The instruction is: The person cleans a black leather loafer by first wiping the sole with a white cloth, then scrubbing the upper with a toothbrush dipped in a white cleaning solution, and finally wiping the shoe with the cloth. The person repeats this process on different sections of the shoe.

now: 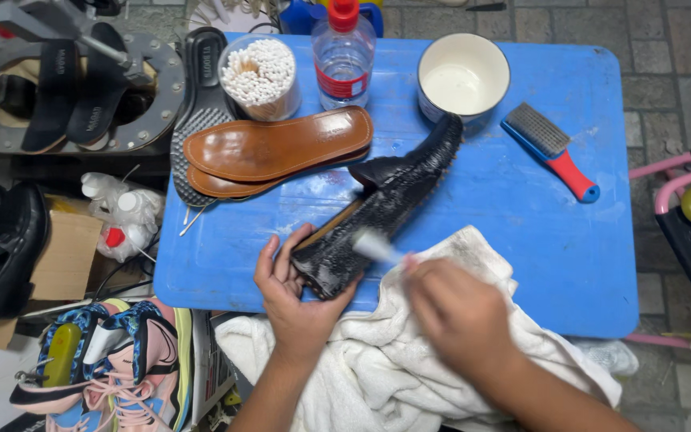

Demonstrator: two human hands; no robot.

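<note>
Now left hand (293, 296) grips black shoe (389, 200); right hand (457, 308) brushes.

At frame centre, the shoe (397, 196) is black with a scaly texture pattern. The table (521, 216) is blue. The insoles (277, 148) at upper centre are brown. The towel (377, 360) at bottom is white. The brush (549, 150) at upper right has a blue and red handle.

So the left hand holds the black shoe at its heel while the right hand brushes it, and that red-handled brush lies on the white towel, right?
Not quite. The head view shows the red-handled brush lying on the blue table, not the white towel. The left hand does hold the black shoe while the right hand brushes it.
</note>
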